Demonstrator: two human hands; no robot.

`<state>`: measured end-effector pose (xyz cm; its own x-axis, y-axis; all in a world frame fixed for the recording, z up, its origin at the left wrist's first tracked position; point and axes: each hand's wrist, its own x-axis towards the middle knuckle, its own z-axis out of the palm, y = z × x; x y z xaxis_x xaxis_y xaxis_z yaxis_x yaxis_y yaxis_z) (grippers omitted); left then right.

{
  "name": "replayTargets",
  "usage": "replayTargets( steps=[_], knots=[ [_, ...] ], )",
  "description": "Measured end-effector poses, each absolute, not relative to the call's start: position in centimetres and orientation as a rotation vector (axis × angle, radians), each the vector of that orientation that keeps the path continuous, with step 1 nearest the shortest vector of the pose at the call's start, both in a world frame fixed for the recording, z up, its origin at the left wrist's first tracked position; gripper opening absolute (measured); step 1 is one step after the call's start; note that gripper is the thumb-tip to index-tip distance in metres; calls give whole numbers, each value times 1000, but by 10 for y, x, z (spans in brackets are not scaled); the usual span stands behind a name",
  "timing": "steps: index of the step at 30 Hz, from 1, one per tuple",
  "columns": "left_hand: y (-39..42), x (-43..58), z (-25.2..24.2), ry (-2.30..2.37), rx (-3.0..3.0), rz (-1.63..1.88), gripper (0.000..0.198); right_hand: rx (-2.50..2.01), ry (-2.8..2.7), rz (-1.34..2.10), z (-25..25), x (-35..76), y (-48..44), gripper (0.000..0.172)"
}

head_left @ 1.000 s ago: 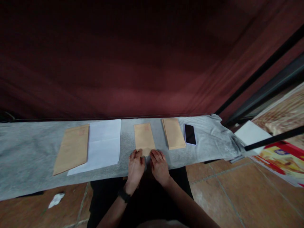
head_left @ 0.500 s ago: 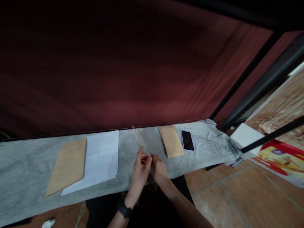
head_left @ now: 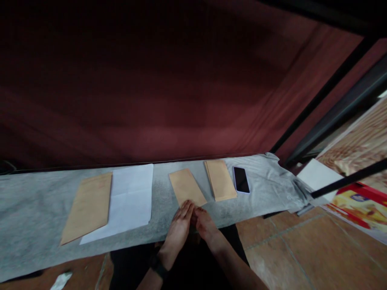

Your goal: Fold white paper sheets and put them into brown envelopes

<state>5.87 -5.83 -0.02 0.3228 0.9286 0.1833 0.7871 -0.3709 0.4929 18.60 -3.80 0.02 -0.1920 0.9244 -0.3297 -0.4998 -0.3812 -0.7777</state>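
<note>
In the head view, the middle brown envelope [head_left: 186,185], tilted edge-on a moment ago, is laid flat on grey cloth [head_left: 161,197], apparently for pressing; its near end is covered by left hand [head_left: 179,223] and right hand [head_left: 205,223], drawn together; whether it is pinched cannot be told.

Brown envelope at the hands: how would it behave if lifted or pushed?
The brown envelope is probably light, looking like thin paper. It may bend easily, showing no bulge. It should slide rather than roll, having a flat shape.
</note>
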Motion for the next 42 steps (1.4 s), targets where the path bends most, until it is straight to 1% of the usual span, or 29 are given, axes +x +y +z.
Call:
replayTargets(
  steps=[2, 4, 6, 7, 10, 13, 15, 17, 19, 24, 28, 32, 37, 42],
  knots=[
    [-54, 54, -1, 1559, 2272, 577, 70, -984, -623, 1853, 1, 191, -41, 31],
    [-51, 46, -2, 1543, 2281, 545, 71, -1054, -671, 1929, 4, 201, -45, 35],
    [-51, 37, -4, 1490, 2318, 537, 71, -1213, -866, 1854, 9, 213, -48, 38],
    [-53, 33, -5, 1463, 2342, 538, 70, -1298, -1026, 1721, 12, 219, -49, 39],
    [-60, 27, -4, 1422, 2416, 556, 66, -1369, -1630, 1067, 17, 232, -50, 36],
    [-66, 30, 1, 1513, 2436, 591, 53, -1306, -2170, 512, 14, 236, -50, 46],
    [-64, 38, 4, 1610, 2421, 612, 48, -1294, -2367, 257, 6, 236, -51, 53],
    [-57, 47, 5, 1655, 2423, 607, 50, -1299, -2437, 103, -2, 235, -53, 58],
    [-42, 57, 3, 1631, 2455, 555, 51, -1302, -2447, 51, -9, 234, -54, 58],
    [15, 75, -1, 1630, 2459, 426, 55, -1329, -2433, 129, -7, 234, -53, 48],
    [64, 77, 1, 1678, 2453, 397, 55, -1329, -2456, 139, 3, 233, -53, 54],
    [99, 76, 1, 1758, 2407, 455, 59, -1343, -2472, 127, 6, 232, -51, 59],
    [108, 77, -1, 1806, 2341, 477, 60, -1350, -2476, 130, 2, 233, -51, 60],
    [76, 70, -2, 1676, 2412, 448, 58, -1339, -2462, 144, -2, 234, -53, 55]
  ],
)
